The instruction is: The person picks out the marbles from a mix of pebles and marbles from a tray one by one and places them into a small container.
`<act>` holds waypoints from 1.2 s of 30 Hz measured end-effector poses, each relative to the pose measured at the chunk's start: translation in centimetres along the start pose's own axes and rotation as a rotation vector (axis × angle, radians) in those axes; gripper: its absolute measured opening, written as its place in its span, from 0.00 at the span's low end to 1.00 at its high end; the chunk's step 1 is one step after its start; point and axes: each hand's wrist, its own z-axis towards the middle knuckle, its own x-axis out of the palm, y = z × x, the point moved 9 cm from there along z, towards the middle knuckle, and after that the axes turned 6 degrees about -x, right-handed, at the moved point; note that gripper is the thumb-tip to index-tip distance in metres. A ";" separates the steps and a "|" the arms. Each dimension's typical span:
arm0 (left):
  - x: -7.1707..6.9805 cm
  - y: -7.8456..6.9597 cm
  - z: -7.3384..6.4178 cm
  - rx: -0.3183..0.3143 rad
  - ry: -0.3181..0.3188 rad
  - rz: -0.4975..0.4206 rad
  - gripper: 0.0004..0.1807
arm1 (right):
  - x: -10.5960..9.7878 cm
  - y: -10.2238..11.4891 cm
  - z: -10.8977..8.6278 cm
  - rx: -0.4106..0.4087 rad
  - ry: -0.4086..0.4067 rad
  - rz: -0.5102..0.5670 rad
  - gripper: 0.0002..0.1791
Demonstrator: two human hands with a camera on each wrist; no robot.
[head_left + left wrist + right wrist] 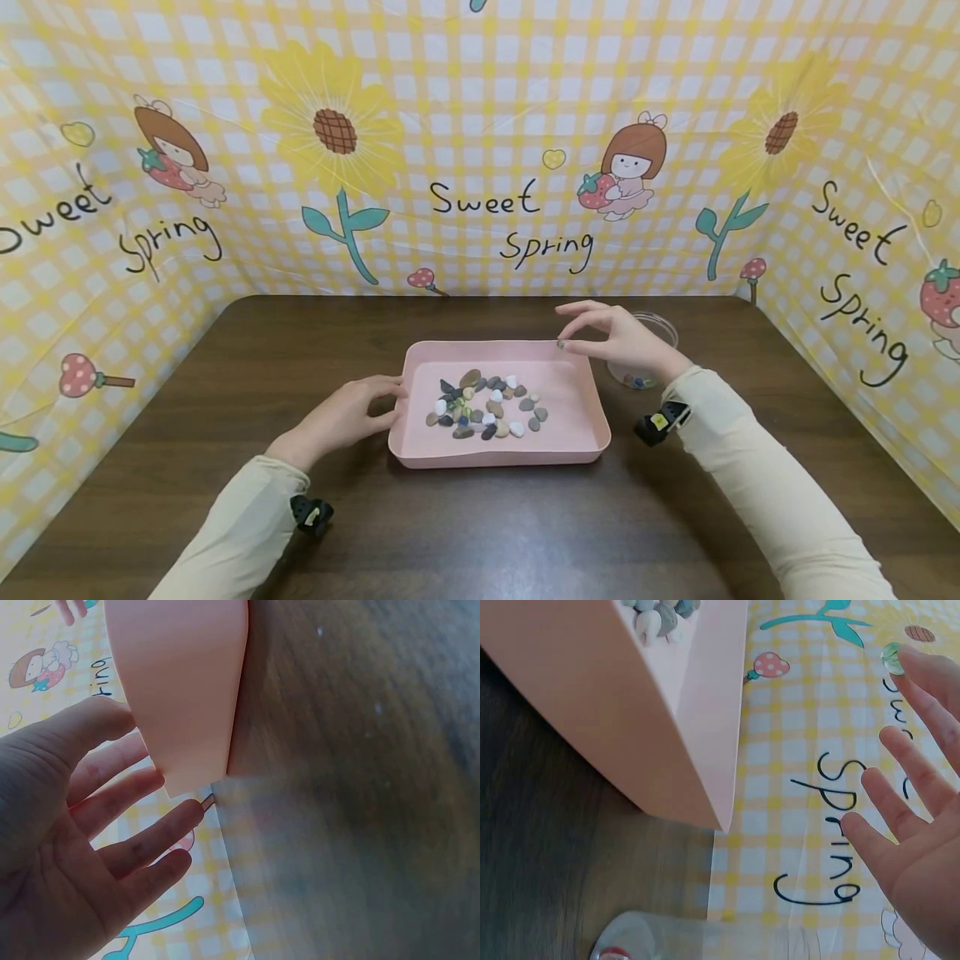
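Observation:
In the head view, a pink tray [502, 455] stands on the table with pebbles [517, 429] of white, grey, tan and black laid in a loop, and green glass marbles [459, 407] in the left part. My left hand [337, 421] rests its loosely spread fingers against the tray's left rim. Above the tray's far right corner, my right hand [618, 337] pinches a clear green marble [892, 658] between thumb and index finger, the other fingers spread. Partly hidden behind the right hand is a clear jar [636, 379] with a few coloured marbles at its bottom.
A dark wooden table [487, 533] lies under everything. Yellow checked cloth [480, 108] with printed flowers hangs along its back and both sides. Black wrist cameras are strapped over both sleeves [780, 492].

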 end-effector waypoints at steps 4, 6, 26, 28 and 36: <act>0.0 0.0 0.0 -0.003 0.001 0.000 0.17 | -0.8 -0.5 -0.5 -0.011 -0.041 0.002 0.08; 0.0 0.0 0.0 0.000 0.000 0.000 0.17 | -1.1 -0.7 -0.7 -0.014 -0.057 0.008 0.09; 0.0 -0.1 0.0 0.011 -0.007 0.010 0.17 | -5.2 -3.9 -4.1 0.058 -0.258 0.007 0.11; 0.0 -0.1 0.0 0.013 -0.008 0.009 0.16 | -5.5 -4.2 -4.4 0.062 -0.284 -0.017 0.12; 0.0 -0.1 0.0 0.010 -0.003 0.005 0.17 | -6.7 -5.5 -5.6 0.085 -0.397 0.011 0.14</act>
